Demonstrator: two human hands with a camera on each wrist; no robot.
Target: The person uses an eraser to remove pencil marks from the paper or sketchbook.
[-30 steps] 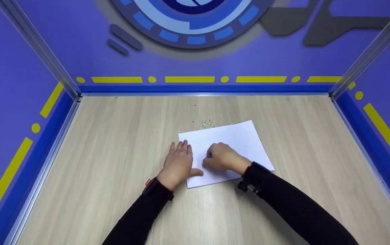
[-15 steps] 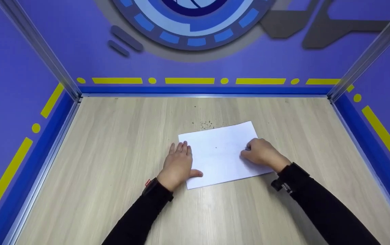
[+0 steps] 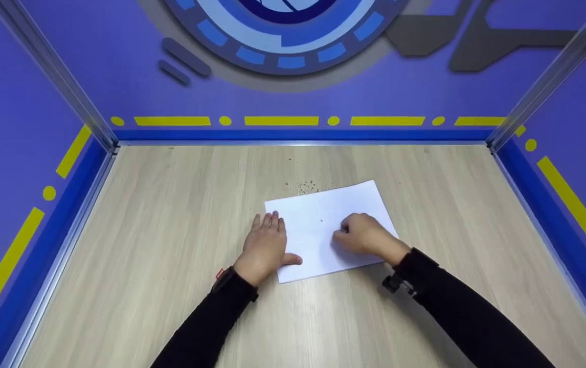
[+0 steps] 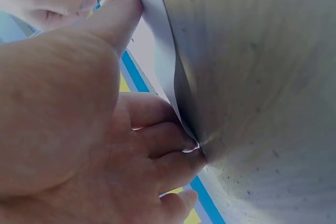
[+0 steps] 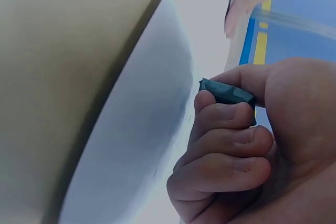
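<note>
Two hands are on one sheet, and we start with the big stuff: pale wood-grain tabletop (image 3: 170, 245), smooth and matte, fenced by purple walls (image 3: 12, 117) with yellow dashes and dots. Near the middle lies the white paper sheet (image 3: 318, 217), rectangular, flat, turned slightly askew, thin enough that its left edge lifts a touch in the left wrist view. We see our left hand (image 3: 265, 245) spread flat, fingers straight and together, pressing the sheet's left edge, thumb lying across the near corner. Our right hand (image 3: 362, 232) sits on the sheet right of centre, fingers curled tight, thumb and forefinger pinching a small dark grey-blue eraser (image 5: 227, 92), blunt and blocky, its tip down at the paper. Smallest of all: dark crumbs (image 3: 306, 186) scattered on the wood just beyond the sheet's far edge.
</note>
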